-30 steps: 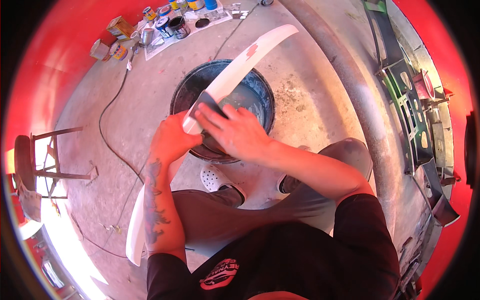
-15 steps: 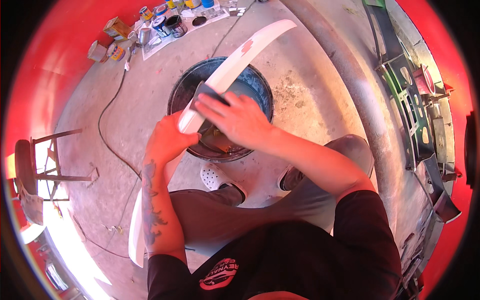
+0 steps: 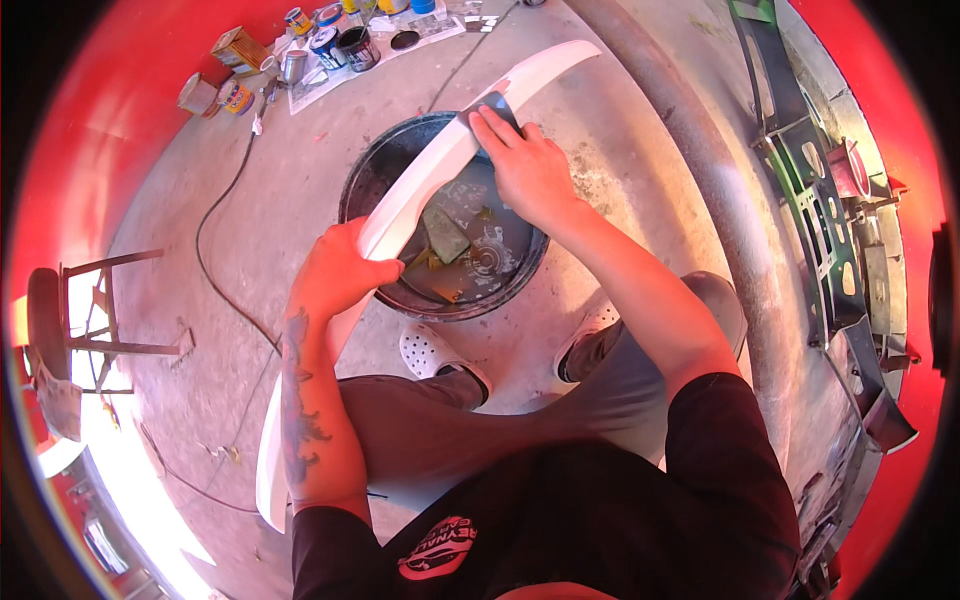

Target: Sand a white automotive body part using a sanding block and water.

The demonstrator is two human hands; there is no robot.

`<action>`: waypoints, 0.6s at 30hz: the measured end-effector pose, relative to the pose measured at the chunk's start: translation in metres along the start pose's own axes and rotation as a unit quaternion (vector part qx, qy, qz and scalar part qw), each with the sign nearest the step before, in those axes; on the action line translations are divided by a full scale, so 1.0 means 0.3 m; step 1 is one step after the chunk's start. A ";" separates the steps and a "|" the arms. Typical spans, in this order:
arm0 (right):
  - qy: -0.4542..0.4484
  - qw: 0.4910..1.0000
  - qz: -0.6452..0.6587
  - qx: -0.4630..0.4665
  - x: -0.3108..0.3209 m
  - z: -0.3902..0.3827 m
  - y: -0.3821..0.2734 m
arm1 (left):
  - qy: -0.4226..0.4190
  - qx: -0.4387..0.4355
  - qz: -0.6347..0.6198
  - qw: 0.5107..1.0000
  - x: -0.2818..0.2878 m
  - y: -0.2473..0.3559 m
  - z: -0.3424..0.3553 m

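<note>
A long, curved white strip, like a car body trim piece (image 3: 440, 165), slants from my lap up over a round black tub (image 3: 350, 190). My left hand (image 3: 345, 270) is wrapped round it at the tub's near left rim, thumb on the edge. With my right hand (image 3: 530, 170) I press a dark sheet of sandpaper (image 3: 497, 103) flat on its upper part, near a reddish patch (image 3: 503, 86). Inside the tub are water, a grey-green block (image 3: 445, 233) and some yellowish scraps.
Paint cans (image 3: 357, 48) and a jar stand on paper sheets (image 3: 430, 35) at the far left. A black hose (image 3: 205, 225) crosses the floor. A stool (image 3: 60, 340) is at the left; a dark bumper-like part (image 3: 815, 200) lies along the right.
My right hand has slid the sandpaper up along the white strip, away from my left hand. More of the tub's inside shows now. The left hand keeps its hold.
</note>
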State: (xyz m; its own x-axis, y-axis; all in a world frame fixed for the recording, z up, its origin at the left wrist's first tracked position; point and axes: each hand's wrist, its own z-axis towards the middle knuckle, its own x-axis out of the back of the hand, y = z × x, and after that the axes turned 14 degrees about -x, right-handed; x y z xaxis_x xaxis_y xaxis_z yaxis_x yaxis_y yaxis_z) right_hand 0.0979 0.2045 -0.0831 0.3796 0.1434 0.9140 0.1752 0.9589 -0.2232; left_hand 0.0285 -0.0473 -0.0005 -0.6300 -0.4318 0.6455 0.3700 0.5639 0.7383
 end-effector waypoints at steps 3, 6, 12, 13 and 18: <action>-0.023 1.000 0.012 -0.018 -0.008 -0.030 -0.044 | -0.015 0.009 0.019 1.000 0.005 -0.013 0.003; -0.038 0.996 0.061 0.060 0.028 -0.116 -0.160 | -0.016 0.019 -0.036 0.999 0.017 -0.067 -0.013; -0.004 0.998 -0.013 -0.059 -0.002 0.003 0.014 | -0.031 0.042 -0.046 0.998 0.011 -0.061 0.019; -0.003 0.999 -0.001 -0.054 -0.014 -0.016 -0.011 | -0.030 0.042 -0.046 0.998 0.011 -0.065 0.021; -0.059 0.995 0.040 0.065 0.037 -0.100 -0.133 | -0.032 0.052 -0.085 0.995 0.025 -0.073 -0.001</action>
State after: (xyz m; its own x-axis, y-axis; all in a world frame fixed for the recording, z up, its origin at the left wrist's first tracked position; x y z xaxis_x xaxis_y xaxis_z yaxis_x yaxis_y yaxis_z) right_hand 0.1222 0.1605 -0.0742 0.2770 0.2399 0.9304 0.0264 0.9661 -0.2570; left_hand 0.0158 -0.0631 -0.0119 -0.7207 -0.4832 0.4971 0.1846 0.5574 0.8094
